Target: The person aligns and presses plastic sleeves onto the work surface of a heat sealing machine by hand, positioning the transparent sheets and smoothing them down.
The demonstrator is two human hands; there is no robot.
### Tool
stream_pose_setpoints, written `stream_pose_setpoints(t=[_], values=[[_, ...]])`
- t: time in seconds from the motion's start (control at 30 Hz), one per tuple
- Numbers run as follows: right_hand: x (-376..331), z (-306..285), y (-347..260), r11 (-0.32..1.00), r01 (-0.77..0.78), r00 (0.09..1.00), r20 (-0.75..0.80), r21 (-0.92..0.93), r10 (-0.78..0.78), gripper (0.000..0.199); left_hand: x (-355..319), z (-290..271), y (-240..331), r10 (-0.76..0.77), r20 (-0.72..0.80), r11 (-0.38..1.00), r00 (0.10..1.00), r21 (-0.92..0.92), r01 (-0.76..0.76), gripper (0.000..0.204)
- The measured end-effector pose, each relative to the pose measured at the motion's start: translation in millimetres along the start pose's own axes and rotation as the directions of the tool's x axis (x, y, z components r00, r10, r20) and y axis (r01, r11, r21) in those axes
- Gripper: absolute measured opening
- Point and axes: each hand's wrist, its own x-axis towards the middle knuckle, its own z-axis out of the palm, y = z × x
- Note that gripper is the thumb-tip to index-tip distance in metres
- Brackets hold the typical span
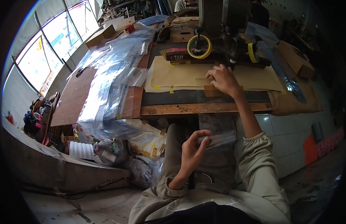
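My left hand is low over my lap, its thumb and index finger curled together at the edge of a clear plastic sheet. The sheet spreads to the right over my legs, and its outline is faint. Farther up, my right hand hovers above the tan paper sheets on the press bed, fingers loosely bent and apart, with nothing visible in them. Just below that hand, a brown translucent strip lies at the front edge of the paper. Behind the hand stands the press's dark horizontal bar.
Yellow rings hang on the press. Stacked clear plastic sheets cover the table's left side. A cardboard box stands at right. A wooden edge borders the bench front. A white foam roll lies lower left. Other people are partly visible behind.
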Motion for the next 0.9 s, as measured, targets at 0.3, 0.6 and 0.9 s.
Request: stream_pose_setpoints(t=[0.3, 0.6, 0.9], values=[[-68, -3, -34, 0.99, -0.094, 0.993, 0.075, 0.108, 0.086, 0.039, 3, -1, 3, -0.039, 0.02, 0.999, 0.999, 0.011, 0.039, 0.018], [-53, 23, -23, 0.981, -0.07, 0.997, -0.005, 0.18, 0.072, 0.041, 31, 6, 9, 0.117, -0.037, 0.987, 0.992, 0.111, -0.112, 0.01], [-11, 30, -5, 0.971, -0.109, 0.994, 0.048, 0.211, 0.101, 0.037, 83, 1, -1, 0.149, -0.06, 0.981, 0.987, 0.135, -0.14, 0.008]])
